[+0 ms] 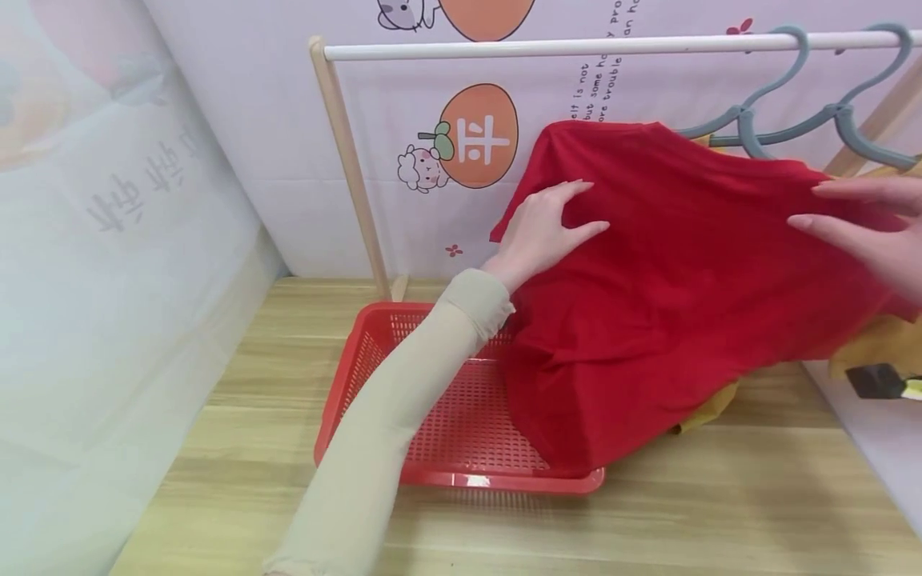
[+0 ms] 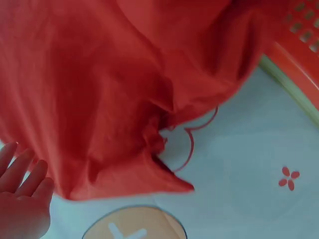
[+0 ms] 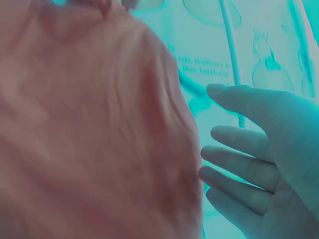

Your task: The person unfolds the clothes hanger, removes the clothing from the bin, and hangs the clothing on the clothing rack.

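Observation:
A red garment, which looks like a T-shirt, spreads in front of the hangers; its lower part droops over the right side of a red plastic basket. What holds its top up is hidden. My left hand is at the garment's left side, thumb and fingers apart, gripping nothing. In the left wrist view, straight fingers lie beside the red cloth. Toward the right edge of the head view, my right hand has its thumb and fingers spread over the cloth. The right wrist view shows that hand's fingers extended beside the garment's edge.
A white rail on wooden posts crosses the back. Blue-grey hangers hook onto it at right. Yellow cloth shows below the garment. A wood-grain tabletop lies underneath, with a printed wall sheet behind.

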`<state>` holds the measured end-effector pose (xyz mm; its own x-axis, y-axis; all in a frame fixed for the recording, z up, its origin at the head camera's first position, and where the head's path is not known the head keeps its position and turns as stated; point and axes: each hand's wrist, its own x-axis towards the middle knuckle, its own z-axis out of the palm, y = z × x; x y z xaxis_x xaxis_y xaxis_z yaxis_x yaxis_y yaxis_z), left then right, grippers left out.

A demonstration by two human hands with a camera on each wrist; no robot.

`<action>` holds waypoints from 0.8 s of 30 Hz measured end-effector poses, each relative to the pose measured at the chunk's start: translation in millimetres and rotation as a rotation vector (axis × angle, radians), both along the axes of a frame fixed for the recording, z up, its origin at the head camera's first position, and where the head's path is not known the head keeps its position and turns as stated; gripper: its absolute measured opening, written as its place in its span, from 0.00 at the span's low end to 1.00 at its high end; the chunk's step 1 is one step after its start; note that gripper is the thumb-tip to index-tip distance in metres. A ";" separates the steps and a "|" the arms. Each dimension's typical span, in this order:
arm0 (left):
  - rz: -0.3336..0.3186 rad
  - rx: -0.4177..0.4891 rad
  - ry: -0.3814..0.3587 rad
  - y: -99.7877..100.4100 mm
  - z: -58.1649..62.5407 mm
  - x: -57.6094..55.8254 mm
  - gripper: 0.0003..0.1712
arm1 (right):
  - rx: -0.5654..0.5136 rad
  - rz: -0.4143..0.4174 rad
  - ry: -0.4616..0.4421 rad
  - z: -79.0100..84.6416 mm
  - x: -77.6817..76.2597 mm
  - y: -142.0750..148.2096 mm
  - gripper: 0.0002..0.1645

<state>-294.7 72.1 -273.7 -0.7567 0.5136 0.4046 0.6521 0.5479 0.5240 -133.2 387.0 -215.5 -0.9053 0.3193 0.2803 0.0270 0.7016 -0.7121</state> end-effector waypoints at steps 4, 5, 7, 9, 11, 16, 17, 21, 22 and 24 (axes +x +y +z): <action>-0.013 0.041 0.004 -21.8 -4.7 8.2 0.41 | 0.206 0.086 0.064 -5.9 4.1 -26.8 0.33; -0.020 0.055 -0.002 -28.3 -5.8 10.5 0.42 | 0.266 0.103 0.059 -9.2 6.5 -34.0 0.35; -0.033 0.060 -0.009 -42.9 -9.0 14.8 0.44 | 0.358 0.153 0.058 -18.9 10.1 -46.8 0.36; -0.037 0.047 -0.013 -58.1 -12.6 18.9 0.46 | 0.401 0.241 0.076 -31.6 10.9 -57.7 0.36; -0.042 0.025 0.016 -74.9 -17.5 21.3 0.48 | 0.423 0.319 0.097 -46.6 10.0 -66.2 0.34; -0.009 -0.049 0.077 -122.2 -28.5 27.5 0.52 | 0.444 0.450 0.084 -81.8 7.9 -84.8 0.33; 0.009 -0.068 0.075 -131.5 -30.2 29.8 0.53 | 0.437 0.469 0.068 -87.7 8.5 -88.4 0.33; 0.071 -0.151 0.057 -168.7 -41.3 42.5 0.55 | 0.440 0.546 0.060 -109.8 9.1 -103.0 0.33; 0.083 -0.171 0.049 -177.4 -45.1 46.3 0.56 | 0.436 0.566 0.063 -114.6 9.3 -106.3 0.33; 0.100 -0.213 0.031 -194.6 -53.9 54.7 0.58 | 0.431 0.605 0.064 -123.3 9.8 -112.6 0.34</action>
<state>-240.0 -122.5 -327.6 -0.7971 0.5125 0.3194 0.6028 0.7068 0.3703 -123.4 274.4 -338.8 -0.8658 -0.3798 0.3257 -0.4847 0.7982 -0.3577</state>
